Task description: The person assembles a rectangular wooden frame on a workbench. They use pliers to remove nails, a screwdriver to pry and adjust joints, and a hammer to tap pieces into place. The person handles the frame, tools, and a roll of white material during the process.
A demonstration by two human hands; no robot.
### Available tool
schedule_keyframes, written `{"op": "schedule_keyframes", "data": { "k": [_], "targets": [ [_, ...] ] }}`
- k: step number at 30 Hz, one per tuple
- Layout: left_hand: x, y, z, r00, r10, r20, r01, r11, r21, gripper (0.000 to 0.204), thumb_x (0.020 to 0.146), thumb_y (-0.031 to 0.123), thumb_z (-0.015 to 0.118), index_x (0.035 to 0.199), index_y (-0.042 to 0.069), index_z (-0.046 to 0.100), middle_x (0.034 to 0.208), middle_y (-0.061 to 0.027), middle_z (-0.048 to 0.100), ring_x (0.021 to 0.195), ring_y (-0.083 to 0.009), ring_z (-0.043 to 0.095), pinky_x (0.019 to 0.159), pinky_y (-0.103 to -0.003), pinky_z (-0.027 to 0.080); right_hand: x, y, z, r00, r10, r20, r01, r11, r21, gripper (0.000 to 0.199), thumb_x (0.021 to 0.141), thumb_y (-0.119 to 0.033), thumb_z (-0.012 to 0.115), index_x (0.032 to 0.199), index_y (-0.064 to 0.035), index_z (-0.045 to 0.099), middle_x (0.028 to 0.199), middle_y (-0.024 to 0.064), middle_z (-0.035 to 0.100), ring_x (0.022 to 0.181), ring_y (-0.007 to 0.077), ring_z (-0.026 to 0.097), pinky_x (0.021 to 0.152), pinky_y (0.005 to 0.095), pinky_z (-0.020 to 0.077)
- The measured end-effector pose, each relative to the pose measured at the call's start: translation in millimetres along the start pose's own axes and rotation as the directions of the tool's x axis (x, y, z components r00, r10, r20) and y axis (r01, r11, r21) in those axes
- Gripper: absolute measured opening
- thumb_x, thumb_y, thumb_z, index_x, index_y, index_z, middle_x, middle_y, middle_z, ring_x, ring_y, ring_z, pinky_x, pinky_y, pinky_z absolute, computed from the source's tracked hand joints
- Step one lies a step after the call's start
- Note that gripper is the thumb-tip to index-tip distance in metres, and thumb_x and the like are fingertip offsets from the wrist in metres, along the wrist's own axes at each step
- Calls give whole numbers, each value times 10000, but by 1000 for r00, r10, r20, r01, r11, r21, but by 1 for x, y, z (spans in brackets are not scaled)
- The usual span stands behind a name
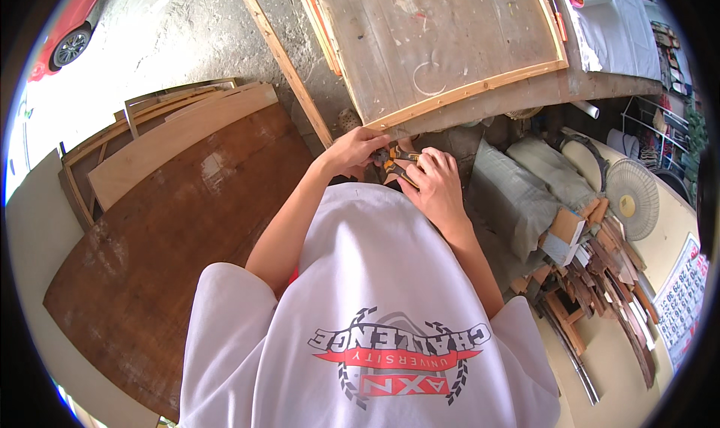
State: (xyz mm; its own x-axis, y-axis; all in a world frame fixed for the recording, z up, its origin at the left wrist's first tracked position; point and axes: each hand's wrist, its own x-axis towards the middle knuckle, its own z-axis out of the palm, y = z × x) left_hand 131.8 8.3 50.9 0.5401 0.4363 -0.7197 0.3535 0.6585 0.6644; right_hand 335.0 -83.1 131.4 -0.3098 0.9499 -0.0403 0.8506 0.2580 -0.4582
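Note:
My right hand (437, 182) is closed around the handles of a pair of pliers (399, 173) with black and yellow grips. The pliers' dark head points left, close to the fingers of my left hand (351, 150). That hand is closed at the near left corner of a light wooden frame (469, 92), and its fingers hide the corner. One strip of the frame lies along the near side of the worktable; another wooden strip (289, 68) runs away beyond the table's left side. What the plier jaws touch is too small to make out.
A worn worktable (442, 34) stands ahead. At left lean a large brown board (180, 195) and lighter planks (180, 143). To the right are grey covered bundles (506, 195), stacked wood scraps (600, 278) and a fan (632, 199). A white cloth (611, 42) lies at the far right.

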Motion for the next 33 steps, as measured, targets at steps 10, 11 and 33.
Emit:
{"op": "schedule_keyframes", "data": {
  "k": [10, 11, 33],
  "targets": [
    [-7, 1, -31, 928, 265, -262, -145, 905, 401, 388, 1035, 302, 604, 821, -15, 671, 659, -75, 632, 606, -152, 585, 602, -318, 483, -2, -4, 43, 953, 283, -105, -288, 957, -32, 236, 881, -284, 758, 937, -73, 671, 931, 101, 580, 984, 335, 590, 841, 481, 457],
    [-5, 3, -30, 912, 303, -276, -152, 876, 458, 366, 1018, 291, 623, 837, -22, 681, 672, -101, 647, 612, -177, 605, 614, -336, 495, -2, -4, 48, 943, 314, -111, -318, 948, -24, 232, 885, -287, 758, 936, -77, 673, 925, 94, 583, 969, 333, 595, 825, 477, 457],
    [17, -10, -26, 896, 293, -335, -21, 779, 626, 264, 847, 282, 781, 897, 24, 759, 870, -194, 738, 790, -352, 722, 738, -458, 577, 7, -12, 81, 918, 377, -120, -358, 920, 158, 266, 919, -247, 719, 812, -41, 588, 843, 156, 629, 820, 395, 628, 727, 507, 495]
  ]
}}
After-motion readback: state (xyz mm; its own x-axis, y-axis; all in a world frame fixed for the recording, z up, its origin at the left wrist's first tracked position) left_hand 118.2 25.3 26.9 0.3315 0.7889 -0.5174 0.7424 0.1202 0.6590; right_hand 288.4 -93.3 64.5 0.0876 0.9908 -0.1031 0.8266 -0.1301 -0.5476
